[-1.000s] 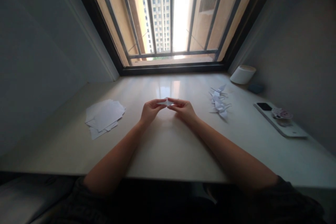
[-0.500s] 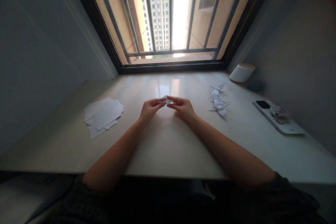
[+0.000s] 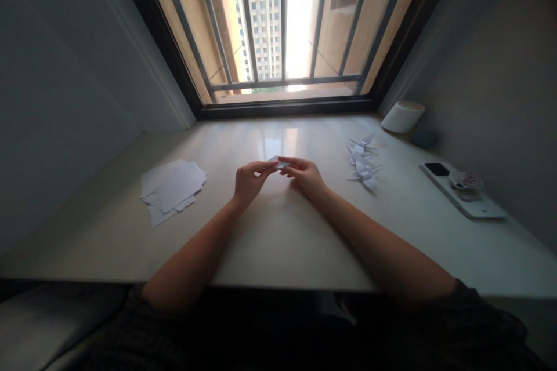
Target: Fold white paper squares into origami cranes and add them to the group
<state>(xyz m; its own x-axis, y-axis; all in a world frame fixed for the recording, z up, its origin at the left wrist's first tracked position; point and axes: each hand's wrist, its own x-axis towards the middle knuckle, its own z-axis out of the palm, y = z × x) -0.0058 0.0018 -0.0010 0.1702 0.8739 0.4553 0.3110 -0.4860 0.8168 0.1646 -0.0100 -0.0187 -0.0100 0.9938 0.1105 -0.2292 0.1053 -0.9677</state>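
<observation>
- A person's two bare hands meet over the middle of a pale, glossy tabletop, working on a small folded piece of white paper held between the fingertips.
- The left hand pinches the paper from one side, thumb below and fingers above.
- The right hand grips it from the opposite side, fingertips close to those of the left; the exact folds are partly hidden by the fingers.
- Both forearms reach forward over the near edge of the tabletop, bare below dark sleeves.
- To the left, well apart from the hands, loose white sheets lie in an uneven, overlapping pile, their visible faces plain white.
- To the right, a cluster of folded white paper birds sits with thin points and wings jutting out, several touching one another.
- Farther right, a pale phone lies with its back up, a dark camera block at the far end and a round ornament on its back; a small mark near the close end is too tiny to read, and the ornament's markings are blurred.
- Near the far right corner, a white rounded container stands beside a small dark bluish object, too blurred to identify.
- Beyond, a dark-framed window with upright bars looks out on a many-windowed tower.
</observation>
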